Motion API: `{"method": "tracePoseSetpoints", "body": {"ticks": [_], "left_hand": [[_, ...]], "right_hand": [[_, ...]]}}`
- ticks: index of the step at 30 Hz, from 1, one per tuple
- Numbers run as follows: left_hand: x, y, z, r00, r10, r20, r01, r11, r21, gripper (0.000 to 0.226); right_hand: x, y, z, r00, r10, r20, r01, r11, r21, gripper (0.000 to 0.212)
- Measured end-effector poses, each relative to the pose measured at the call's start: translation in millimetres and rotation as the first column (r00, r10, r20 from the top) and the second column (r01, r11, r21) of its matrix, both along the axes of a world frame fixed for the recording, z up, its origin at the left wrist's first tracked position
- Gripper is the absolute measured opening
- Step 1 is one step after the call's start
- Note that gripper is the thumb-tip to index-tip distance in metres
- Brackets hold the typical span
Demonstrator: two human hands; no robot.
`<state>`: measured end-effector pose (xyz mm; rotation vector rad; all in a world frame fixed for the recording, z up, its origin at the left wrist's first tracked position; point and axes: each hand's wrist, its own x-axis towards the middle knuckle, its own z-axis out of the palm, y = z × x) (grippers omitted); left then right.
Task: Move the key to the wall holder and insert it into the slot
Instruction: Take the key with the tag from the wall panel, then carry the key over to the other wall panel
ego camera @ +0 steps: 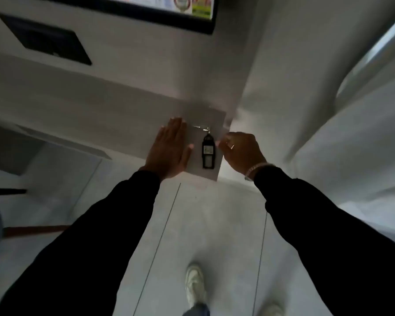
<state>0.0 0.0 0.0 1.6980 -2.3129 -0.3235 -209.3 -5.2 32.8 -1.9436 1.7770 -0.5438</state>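
Note:
A key (197, 127) on a ring with a black tag fob (208, 152) lies on the right end of a white ledge (217, 119). My left hand (169, 149) rests flat on the ledge just left of the fob, fingers stretched out. My right hand (242, 151) hovers at the ledge's right edge, fingers curled in, with its fingertips close beside the fob's upper right side. I cannot see anything held in it. No wall holder or slot is clear in this blurred view.
A black panel (43, 39) is on the white wall at upper left, and a dark-framed poster (169, 10) at the top. A white curved surface (363, 110) rises at right. Below are a grey tiled floor (214, 236) and my shoes (195, 283).

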Motion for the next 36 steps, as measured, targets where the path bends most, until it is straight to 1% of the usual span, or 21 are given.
{"method": "tracePoseSetpoints", "body": {"ticks": [2,5,8,12,15,18,19,20,22,24,26,28,31,36], "left_hand": [[3.4,-9.3,-9.2,0.998,0.048,0.049,-0.051,0.996,0.069,0.075],[3.7,-15.4,-20.5,0.987,0.057,0.15,-0.068,0.995,0.068,0.081],[4.8,-18.5,-23.3,0.986,0.066,0.156,-0.079,0.994,0.074,0.084],[2.0,-19.9,-23.2,0.988,0.069,0.142,-0.082,0.993,0.09,0.084],[-2.2,-16.9,-23.2,0.985,0.021,0.171,-0.038,0.994,0.098,0.084],[-14.6,-3.6,-22.4,0.985,-0.031,0.17,0.016,0.996,0.087,0.083],[-18.5,1.7,-22.3,0.986,-0.04,0.161,0.025,0.996,0.09,0.082],[-20.9,6.9,-22.5,0.987,-0.043,0.155,0.027,0.995,0.099,0.083],[-28.5,17.1,-20.2,0.984,-0.073,0.16,0.056,0.992,0.112,0.084],[-39.2,27.1,-13.9,0.981,-0.124,0.148,0.103,0.984,0.146,0.083],[-52.8,35.5,-5.8,0.985,-0.156,0.08,0.14,0.974,0.177,0.078],[-72.0,43.5,6.4,0.986,-0.166,0.01,0.162,0.972,0.168,0.071],[-110.1,54.0,35.1,0.981,-0.176,-0.086,0.182,0.981,0.069,0.069],[-196.8,76.9,96.9,0.939,-0.26,-0.225,0.236,0.963,-0.127,0.068]], "right_hand": [[11.4,-8.1,-10.3,0.998,-0.064,-0.008,0.064,0.998,0.013,0.037],[27.4,-12.8,-18.5,0.992,-0.123,-0.002,0.123,0.989,0.077,0.041],[29.7,-17.2,-17.9,0.991,-0.13,-0.015,0.131,0.985,0.116,0.041],[22.1,-18.2,-13.1,0.97,-0.229,0.084,0.211,0.961,0.178,0.022],[14.4,-16.6,-9.4,0.926,-0.324,0.193,0.25,0.91,0.329,0.007],[-0.2,-10.9,-1.3,0.839,-0.441,0.319,0.242,0.827,0.507,0.009],[-4.7,-8.5,2.3,0.815,-0.462,0.35,0.224,0.808,0.545,0.012],[-8.2,-6.1,5.4,0.796,-0.472,0.379,0.202,0.797,0.569,0.011],[-20.3,1.9,16.9,0.752,-0.483,0.448,0.168,0.798,0.578,0.006],[-38.0,12.3,30.0,0.707,-0.483,0.516,0.136,0.81,0.571,0.008],[-57.8,23.5,45.5,0.681,-0.465,0.566,0.104,0.826,0.554,0.009],[-81.2,38.0,62.6,0.674,-0.432,0.599,0.087,0.852,0.517,0.011],[-117.1,64.0,90.9,0.673,-0.393,0.626,0.093,0.885,0.456,0.01],[-192.6,117.9,143.6,0.659,-0.364,0.658,0.115,0.913,0.39,0.005]]}}
